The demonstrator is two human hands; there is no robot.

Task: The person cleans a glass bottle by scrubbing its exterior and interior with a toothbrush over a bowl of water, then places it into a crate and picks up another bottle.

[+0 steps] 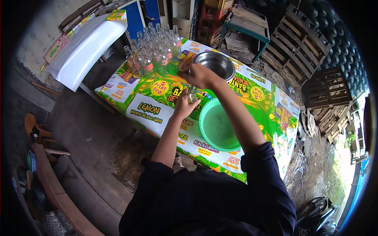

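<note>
My left hand [183, 106] is wrapped around a clear glass bottle [191, 96], which stands roughly upright over the table. Just above the bottle's mouth is my right hand [200, 75], its fingers curled closed; whatever they hold, if anything, is hidden. A green plastic basin [202, 128] with cloudy liquid sits close to my right forearm. Behind my right hand rests a round metal basin [232, 70], partly covered by the hand. Several clear glass bottles with red-and-white labels [148, 65] stand grouped at the table's far left end.
A colourful printed sheet covers the table [147, 111]. To the left is another table with a white cover [92, 45]. Beyond the far edge stand a green-framed metal table [246, 23] and stacked crates [210, 19]. Wooden pallets [297, 43] lean at the right.
</note>
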